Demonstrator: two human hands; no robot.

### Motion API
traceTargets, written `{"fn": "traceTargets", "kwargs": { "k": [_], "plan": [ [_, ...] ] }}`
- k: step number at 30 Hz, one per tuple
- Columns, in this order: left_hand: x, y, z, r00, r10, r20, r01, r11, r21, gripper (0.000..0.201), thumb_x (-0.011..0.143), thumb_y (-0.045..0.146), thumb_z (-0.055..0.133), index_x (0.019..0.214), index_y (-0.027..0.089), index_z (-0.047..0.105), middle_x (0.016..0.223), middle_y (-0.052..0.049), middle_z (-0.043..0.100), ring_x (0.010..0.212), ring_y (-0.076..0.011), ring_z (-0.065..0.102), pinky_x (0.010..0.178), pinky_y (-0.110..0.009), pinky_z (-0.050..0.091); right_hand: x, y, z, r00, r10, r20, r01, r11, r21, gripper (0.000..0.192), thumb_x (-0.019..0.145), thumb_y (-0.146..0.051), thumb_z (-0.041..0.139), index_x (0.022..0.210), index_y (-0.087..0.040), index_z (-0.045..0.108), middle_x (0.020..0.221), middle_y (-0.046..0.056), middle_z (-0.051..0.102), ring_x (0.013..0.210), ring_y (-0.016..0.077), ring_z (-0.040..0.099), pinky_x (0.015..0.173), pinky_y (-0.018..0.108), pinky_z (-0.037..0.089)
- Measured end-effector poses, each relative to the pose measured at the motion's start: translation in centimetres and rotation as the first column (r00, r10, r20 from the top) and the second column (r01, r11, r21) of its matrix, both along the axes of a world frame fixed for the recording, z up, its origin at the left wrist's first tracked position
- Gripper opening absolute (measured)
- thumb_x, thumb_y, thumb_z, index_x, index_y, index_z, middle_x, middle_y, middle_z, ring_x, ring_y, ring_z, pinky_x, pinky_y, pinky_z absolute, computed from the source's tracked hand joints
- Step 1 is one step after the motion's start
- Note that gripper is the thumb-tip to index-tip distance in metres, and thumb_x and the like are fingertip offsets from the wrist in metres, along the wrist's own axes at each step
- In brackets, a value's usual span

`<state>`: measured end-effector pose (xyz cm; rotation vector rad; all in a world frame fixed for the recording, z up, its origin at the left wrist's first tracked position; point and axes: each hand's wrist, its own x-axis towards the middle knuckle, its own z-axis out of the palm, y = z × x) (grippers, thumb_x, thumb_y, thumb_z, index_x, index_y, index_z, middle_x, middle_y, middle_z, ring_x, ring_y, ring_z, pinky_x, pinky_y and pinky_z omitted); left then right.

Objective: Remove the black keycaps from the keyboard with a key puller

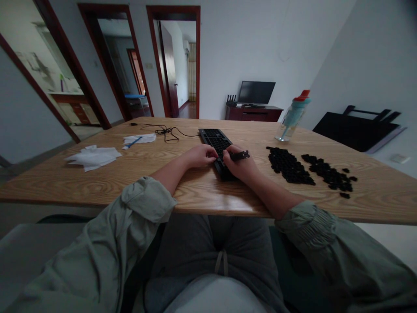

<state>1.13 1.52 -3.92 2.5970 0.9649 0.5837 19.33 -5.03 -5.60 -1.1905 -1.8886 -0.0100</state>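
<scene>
Two hands at work on a black keyboard (216, 143), lying lengthwise at table centre, near end under the fingers. Left hand (200, 155) at nine o'clock of that near end, fingertips curled down onto the keyboard edge, grip pressed against the frame rather than pinching anything visible. Right hand (237, 167) at three o'clock, grip closed around a dark slim tool (240, 155), likely a keycap puller, tip pointing out toward three o'clock; what the tip touches cannot be told.

Loose black keycaps in two heaps on the tabletop (208, 195): nearer heap (288, 166) at three o'clock of the right hand, farther heap (330, 174) beyond it, a few strays at its edge. Clear water bottle (291, 117) with teal and red cap at one o'clock, leaning in this wide view. Black cable (166, 130) trailing off at eleven o'clock; white tissues (94, 156) and a second white sheet with a blue pen (138, 139) at ten o'clock.

Likely risks, as a judgement: keyboard skidding if the left hand eases off while the tool levers; a freed cap springing away and rolling off the tabletop; right sleeve (312, 221) sweeping the nearer heap on any pull-back; bottle tipped by a reach toward one o'clock, wetting caps and board; bent switch stems from prying at an angle.
</scene>
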Motion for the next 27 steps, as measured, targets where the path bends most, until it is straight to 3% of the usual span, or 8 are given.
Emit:
{"fn": "traceTargets", "kwargs": {
  "k": [7,16,21,27],
  "plan": [
    [0.0,0.5,-0.6,0.998,-0.043,0.054,0.047,0.996,-0.074,0.023,0.075,0.028,0.064,0.092,0.014,0.069,0.08,-0.002,0.067,0.069,-0.0117,0.056,0.062,-0.023,0.042,-0.8,-0.3,-0.2,0.999,-0.043,0.013,0.043,0.999,-0.004,0.024,0.092,-0.033,0.044,0.074,-0.022,0.055,0.078,0.006,0.06,0.074,0.0189,0.056,0.069,0.031,0.042],
    [0.0,0.2,-0.5,0.999,-0.011,0.045,0.015,0.997,-0.077,0.017,0.072,0.029,0.065,0.083,0.016,0.063,0.074,0.0,0.062,0.065,-0.0116,0.053,0.06,-0.024,0.04,1.5,-0.5,-0.4,0.981,0.189,0.047,-0.187,0.981,-0.055,0.011,0.087,-0.032,0.054,0.087,-0.022,0.059,0.09,0.004,0.06,0.081,0.0171,0.057,0.074,0.03,0.045],
    [0.1,-0.7,0.2,1.0,0.005,0.003,-0.005,0.996,-0.09,0.017,0.072,0.029,0.064,0.083,0.015,0.062,0.073,0.0,0.061,0.064,-0.0115,0.052,0.06,-0.024,0.04,2.8,-0.8,-0.5,0.945,0.252,0.208,-0.224,0.963,-0.147,0.013,0.089,-0.035,0.054,0.092,-0.024,0.059,0.085,0.002,0.062,0.075,0.0161,0.056,0.071,0.029,0.044],
    [0.0,-0.5,0.2,1.0,0.003,-0.008,-0.004,0.997,-0.078,0.017,0.072,0.029,0.064,0.081,0.015,0.062,0.073,0.001,0.06,0.064,-0.0114,0.051,0.06,-0.023,0.039,2.0,-1.5,-0.2,0.951,0.225,0.214,-0.199,0.971,-0.135,0.013,0.089,-0.035,0.053,0.092,-0.022,0.056,0.081,0.003,0.063,0.069,0.0154,0.056,0.065,0.028,0.041]
  ]
}}
